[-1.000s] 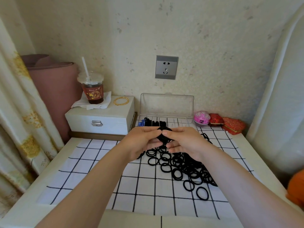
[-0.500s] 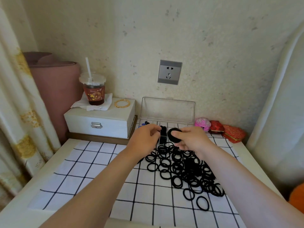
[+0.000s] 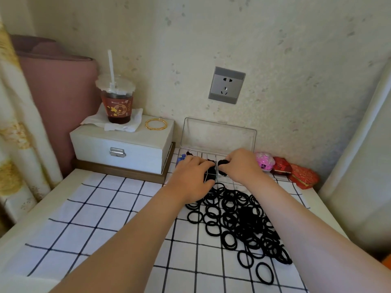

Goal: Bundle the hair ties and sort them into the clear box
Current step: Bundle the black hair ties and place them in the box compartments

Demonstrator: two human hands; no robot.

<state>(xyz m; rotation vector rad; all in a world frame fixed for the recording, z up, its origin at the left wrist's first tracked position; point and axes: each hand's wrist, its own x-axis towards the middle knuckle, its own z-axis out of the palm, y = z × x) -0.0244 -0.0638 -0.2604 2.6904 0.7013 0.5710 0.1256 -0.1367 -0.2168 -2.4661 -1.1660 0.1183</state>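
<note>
A heap of loose black hair ties [image 3: 241, 220] lies on the checked cloth [image 3: 101, 210], right of centre. The clear box [image 3: 218, 136] stands open against the wall, its lid upright; its compartments hold black bundles. My right hand [image 3: 241, 163] is over the box, fingers closed on a bundle of black hair ties [image 3: 222, 162] at a compartment. My left hand [image 3: 190, 178] rests at the box's front left, fingertips on the box wall and a dark bundle [image 3: 209, 176]; its grip is partly hidden.
A white jewellery box [image 3: 120, 144] stands left of the clear box, bearing an iced drink cup with straw [image 3: 116, 102] on a napkin and gold bangles [image 3: 156, 124]. A pink ball [image 3: 264, 160] and red pouches [image 3: 296, 173] sit right of the box. Curtain at left.
Both hands have moved forward from above the pile to the clear box, the right one carrying the bundle down into it. The camera has tilted and moved closer.
</note>
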